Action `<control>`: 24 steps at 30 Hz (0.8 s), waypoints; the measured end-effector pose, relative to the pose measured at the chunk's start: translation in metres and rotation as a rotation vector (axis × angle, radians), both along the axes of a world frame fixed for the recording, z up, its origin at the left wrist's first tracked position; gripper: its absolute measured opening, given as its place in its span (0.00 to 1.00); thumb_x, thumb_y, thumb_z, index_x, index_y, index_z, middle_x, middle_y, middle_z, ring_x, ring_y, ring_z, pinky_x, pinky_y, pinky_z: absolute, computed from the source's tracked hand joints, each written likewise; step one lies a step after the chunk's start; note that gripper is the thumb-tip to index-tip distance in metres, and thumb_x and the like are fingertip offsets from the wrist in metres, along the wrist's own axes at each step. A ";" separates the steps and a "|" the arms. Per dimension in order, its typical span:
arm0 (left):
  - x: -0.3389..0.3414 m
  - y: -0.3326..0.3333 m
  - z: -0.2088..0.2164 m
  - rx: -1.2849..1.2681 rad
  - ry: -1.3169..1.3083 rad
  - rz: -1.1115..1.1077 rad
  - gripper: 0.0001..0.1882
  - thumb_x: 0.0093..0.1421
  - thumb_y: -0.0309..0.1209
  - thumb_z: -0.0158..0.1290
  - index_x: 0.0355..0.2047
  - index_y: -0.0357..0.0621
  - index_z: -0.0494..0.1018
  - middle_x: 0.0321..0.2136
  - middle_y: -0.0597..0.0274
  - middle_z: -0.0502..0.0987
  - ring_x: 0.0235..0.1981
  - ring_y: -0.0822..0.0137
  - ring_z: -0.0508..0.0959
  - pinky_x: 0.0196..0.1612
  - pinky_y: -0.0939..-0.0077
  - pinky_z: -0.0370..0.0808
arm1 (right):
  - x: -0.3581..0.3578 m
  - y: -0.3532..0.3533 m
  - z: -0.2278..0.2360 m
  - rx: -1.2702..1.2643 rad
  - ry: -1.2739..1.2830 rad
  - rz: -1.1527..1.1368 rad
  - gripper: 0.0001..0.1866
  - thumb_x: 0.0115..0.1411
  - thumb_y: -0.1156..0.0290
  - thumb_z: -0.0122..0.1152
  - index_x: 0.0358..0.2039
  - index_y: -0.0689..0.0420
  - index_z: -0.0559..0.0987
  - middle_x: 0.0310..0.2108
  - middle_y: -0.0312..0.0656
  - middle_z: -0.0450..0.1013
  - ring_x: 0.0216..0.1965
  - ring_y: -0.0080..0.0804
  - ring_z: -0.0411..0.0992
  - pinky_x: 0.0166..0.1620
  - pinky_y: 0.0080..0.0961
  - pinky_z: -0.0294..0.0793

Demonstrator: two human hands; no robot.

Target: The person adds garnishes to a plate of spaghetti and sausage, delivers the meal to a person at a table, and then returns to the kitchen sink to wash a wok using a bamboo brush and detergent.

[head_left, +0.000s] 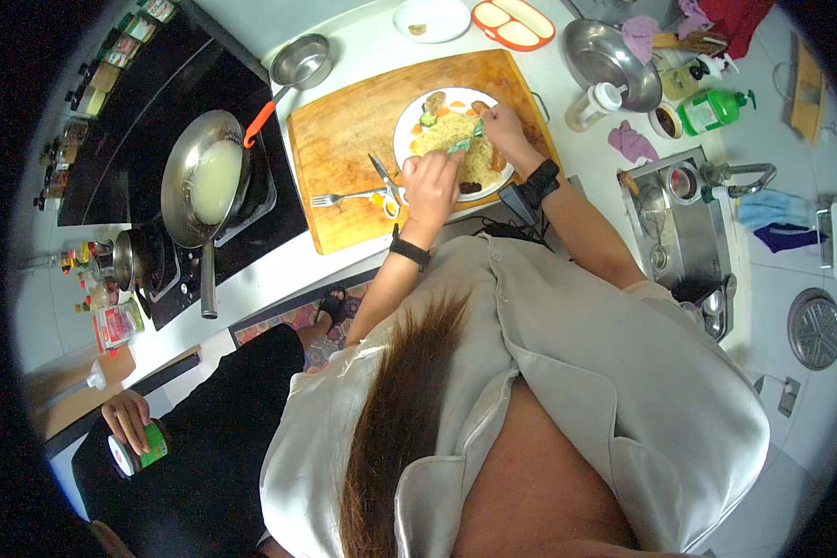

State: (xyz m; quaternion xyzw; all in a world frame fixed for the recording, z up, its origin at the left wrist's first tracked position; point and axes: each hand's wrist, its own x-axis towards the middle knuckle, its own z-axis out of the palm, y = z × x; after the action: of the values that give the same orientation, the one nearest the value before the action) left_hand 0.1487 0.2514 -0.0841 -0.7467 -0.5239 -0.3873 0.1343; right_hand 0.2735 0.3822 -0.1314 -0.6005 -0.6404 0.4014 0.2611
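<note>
A white plate (pixel 405 124) on the wooden cutting board holds yellow noodles (pixel 448 130), broccoli (pixel 428 119), orange pieces and browned sausages. Above the noodles is a small green-and-white packet (pixel 463 145). My left hand (pixel 431 189) pinches its near left end over the plate's near rim. With fingers closed, my right hand (pixel 507 133) is at the packet's far right end, over the plate's right side. To the left of my left hand, scissors (pixel 382 174) and a fork (pixel 337 198) lie on the board, beside a small yellow-and-white item (pixel 382 203).
A wok (pixel 173 186) with pale liquid sits on the stove at left. Behind the cutting board (pixel 337 121) stand a saucepan (pixel 301 65), a white plate (pixel 409 11) and a divided tray (pixel 521 37). Bottles and a sink (pixel 693 237) are right. Another person's hand (pixel 126 414) holds a jar.
</note>
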 end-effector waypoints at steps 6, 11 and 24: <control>-0.001 0.005 -0.001 -0.002 -0.017 -0.001 0.14 0.39 0.20 0.49 0.30 0.45 0.71 0.21 0.64 0.67 0.27 0.67 0.68 0.31 0.74 0.59 | 0.004 0.005 -0.011 0.069 0.088 -0.017 0.15 0.55 0.65 0.43 0.32 0.65 0.70 0.24 0.49 0.69 0.21 0.36 0.67 0.26 0.28 0.66; -0.004 0.015 -0.009 -0.238 -0.611 0.081 0.05 0.49 0.24 0.48 0.27 0.37 0.72 0.23 0.55 0.70 0.24 0.60 0.70 0.28 0.73 0.65 | 0.016 -0.015 0.026 -0.338 0.535 0.165 0.15 0.58 0.60 0.40 0.33 0.61 0.67 0.20 0.36 0.65 0.16 0.17 0.61 0.19 0.15 0.63; -0.022 0.049 -0.022 -0.850 -1.294 -0.004 0.09 0.53 0.28 0.47 0.23 0.34 0.71 0.12 0.61 0.71 0.10 0.77 0.68 0.12 0.87 0.62 | 0.028 -0.026 0.020 -0.303 0.582 0.068 0.19 0.58 0.60 0.41 0.37 0.65 0.66 0.25 0.50 0.71 0.21 0.30 0.73 0.18 0.17 0.68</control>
State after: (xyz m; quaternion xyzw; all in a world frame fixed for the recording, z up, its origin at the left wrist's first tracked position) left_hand 0.1269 0.3003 -0.1060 -0.3600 -0.6005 -0.5122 -0.4974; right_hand 0.3014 0.3560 -0.1112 -0.4708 -0.4915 0.6554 0.3273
